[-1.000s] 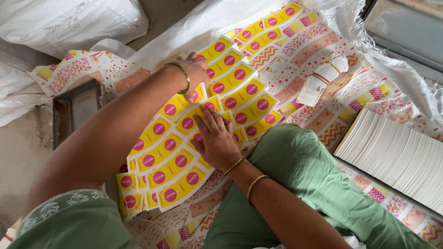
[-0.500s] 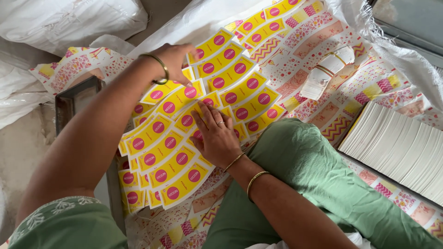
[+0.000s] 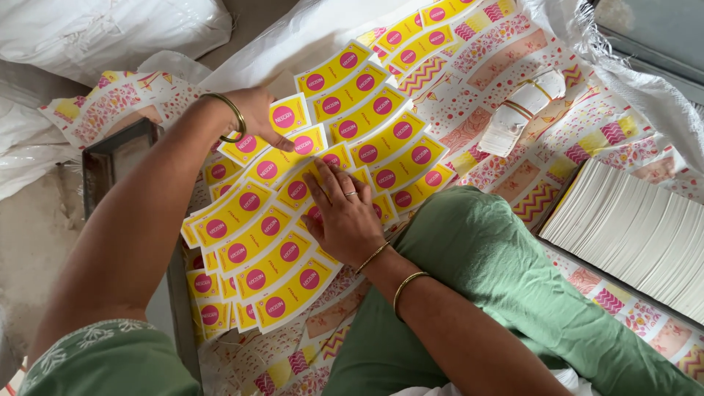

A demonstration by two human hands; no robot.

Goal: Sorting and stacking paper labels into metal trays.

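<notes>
A large yellow printed sheet (image 3: 381, 125) of fan-shaped cut-outs with pink circles lies spread in front of me on the floor. My left hand (image 3: 253, 117), with a gold bangle on the wrist, grips the sheet's far left edge and lifts it off the layers below. My right hand (image 3: 345, 216), wearing a ring and two bangles, lies flat with fingers spread on the middle of the sheet, pressing it down. More yellow sheets (image 3: 279, 282) fan out below and to the left of that hand.
My green-clad knee (image 3: 484, 257) sits just right of my right hand. A thick stack of white cards (image 3: 631, 235) lies at the right. A banded bundle of white blanks (image 3: 524, 110) rests on patterned sheets (image 3: 506, 59). A dark tray (image 3: 110, 158) and white sacks (image 3: 110, 29) are at left.
My left hand has drawn back toward the left with the sheet's edge, lifting and bending the yellow sheet. My right hand has stayed pressed on the sheet's middle.
</notes>
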